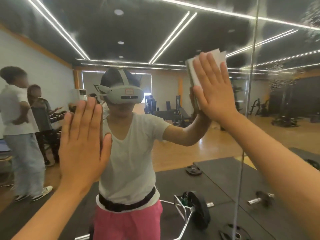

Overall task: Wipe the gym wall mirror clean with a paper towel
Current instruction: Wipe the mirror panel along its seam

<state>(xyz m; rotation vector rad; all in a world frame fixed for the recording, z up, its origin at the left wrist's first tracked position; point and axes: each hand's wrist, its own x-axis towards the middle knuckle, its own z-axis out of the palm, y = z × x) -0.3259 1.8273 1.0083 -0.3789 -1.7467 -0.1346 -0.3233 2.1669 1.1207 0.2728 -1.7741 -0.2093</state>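
Filling the view: a large glass wall mirror (216, 141), split by a thin vertical seam (249, 94) right of centre, with speckled smears (311, 18) toward the upper right corner. Reflected in it: a gym room with a dark ceiling and white light strips (171, 37), a person in a pale grey T-shirt (129, 153), pink shorts and a grey headset, other people (20, 127) at the left, black floor mats (225, 181), and low down a barbell with a black plate (199, 210). Left hand (83, 141) raised at lower left, palm toward the glass, fingers straight and close together, holding nothing; touching the mirror or just off it, impossible to tell. Right hand (214, 89) higher up and well apart from the left, flat with straight fingers, pressing a folded white paper towel (194, 71) against the mirror just left of the seam. Towel edges showing above the fingertips and beside the thumb.
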